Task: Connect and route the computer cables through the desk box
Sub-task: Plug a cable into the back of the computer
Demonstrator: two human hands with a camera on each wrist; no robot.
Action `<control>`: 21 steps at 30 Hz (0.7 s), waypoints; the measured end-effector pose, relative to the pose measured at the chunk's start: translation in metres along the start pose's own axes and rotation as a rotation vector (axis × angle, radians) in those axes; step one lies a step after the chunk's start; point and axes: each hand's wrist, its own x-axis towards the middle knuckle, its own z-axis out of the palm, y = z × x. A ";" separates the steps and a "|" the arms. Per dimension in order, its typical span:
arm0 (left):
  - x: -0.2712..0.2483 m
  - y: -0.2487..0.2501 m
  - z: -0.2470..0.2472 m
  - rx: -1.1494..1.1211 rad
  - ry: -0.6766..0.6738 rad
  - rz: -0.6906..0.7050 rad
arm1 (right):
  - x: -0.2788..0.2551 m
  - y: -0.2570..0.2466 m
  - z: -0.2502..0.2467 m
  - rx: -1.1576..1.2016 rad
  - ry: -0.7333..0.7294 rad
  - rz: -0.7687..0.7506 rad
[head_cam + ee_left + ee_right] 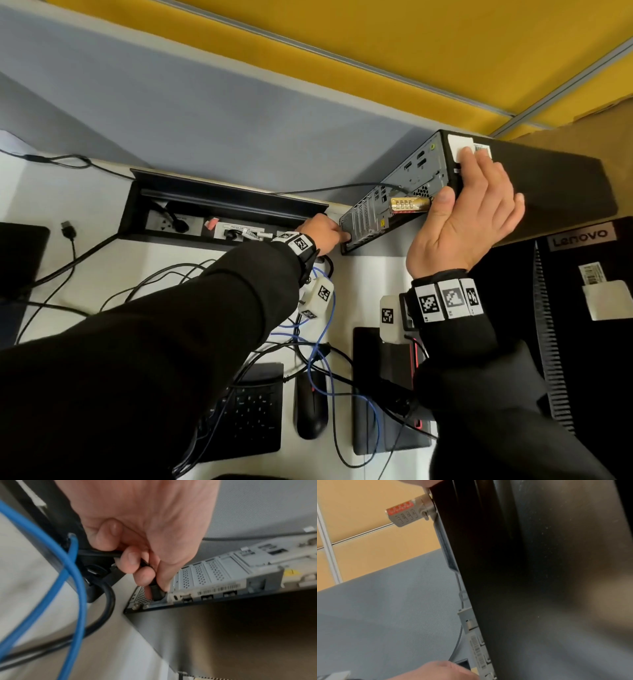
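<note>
Your left hand point(137, 527) pinches a black power plug point(157, 592) between thumb and curled fingers, its nose at the power inlet in the lower corner of the desktop computer's point(548, 192) rear panel. Whether it is fully seated cannot be told; judged from the left wrist view, it is entering or nearly home. Your right hand point(469, 212) lies spread over the top rear edge of the computer, fingers nearly straight across the case and thumb hooked over the rear edge next to the brass combination lock point(409, 204), steadying the case and pinching nothing. Progress, as a judgement: early to middle. A thin black cable point(325, 189) already runs to the rear panel, and one plug sits in a socket of the desk box point(222, 202), whose lid stands open. Left to do: the blue network cable point(322, 342) lies loose in loops on the table point(370, 274), several black leads tangle near the keyboard point(253, 407) and mouse point(310, 404), and a USB plug point(68, 229) lies free at the left. Orientation: the computer stands on the table with its long axis running left to right, rear panel facing left toward the desk box; the power plug points into that panel, its cable trailing back toward you.
</note>
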 end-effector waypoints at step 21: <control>-0.005 -0.024 -0.011 -0.423 0.069 0.017 | 0.012 0.004 0.005 0.013 -0.013 -0.048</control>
